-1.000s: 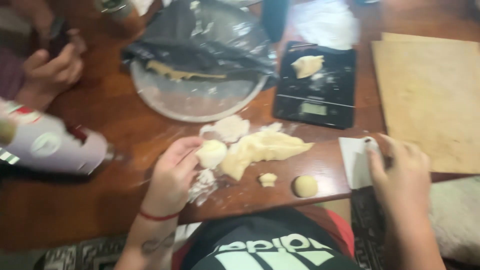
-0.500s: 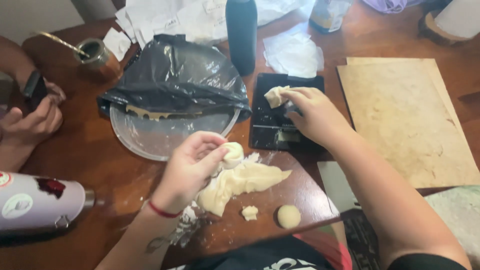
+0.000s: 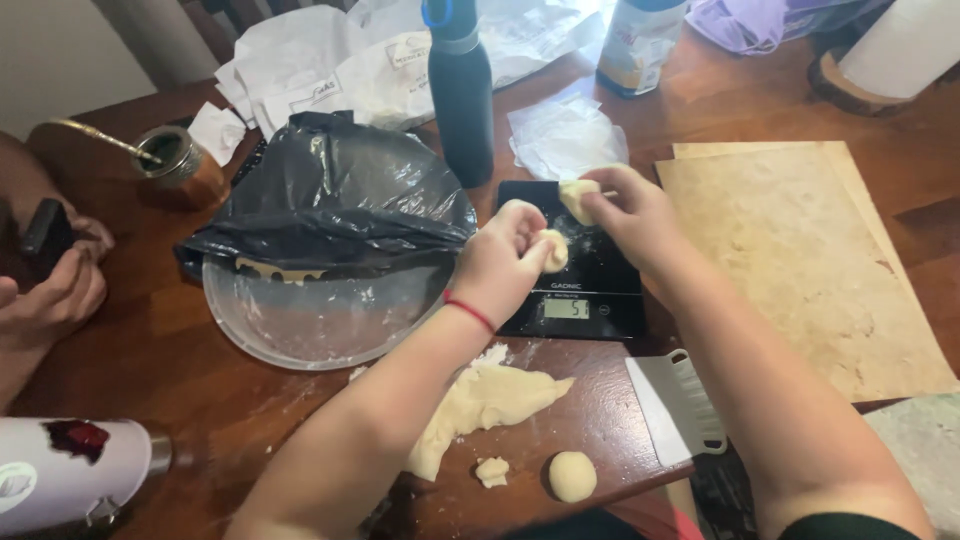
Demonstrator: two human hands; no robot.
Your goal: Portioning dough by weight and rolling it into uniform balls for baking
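Pale dough piece (image 3: 553,250) in left hand (image 3: 503,262) grip, second lump (image 3: 578,197) pinched by right hand (image 3: 632,212), both over black scale (image 3: 590,290)

Both forearms are bare. The left hand (image 3: 505,262) has a thin red string bracelet (image 3: 470,311) at the wrist. The right hand (image 3: 632,215) wears nothing; a dark sleeve edge (image 3: 850,526) shows at the upper arm.

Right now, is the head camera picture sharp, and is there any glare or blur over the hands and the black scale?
Head view: mostly sharp, with slight softness on the left hand and right hand above the flat black kitchen scale; bright highlights glare on the crumpled black plastic bag and the polished brown wooden table; the pale dough pieces are soft-edged; frame edges look slightly stretched.
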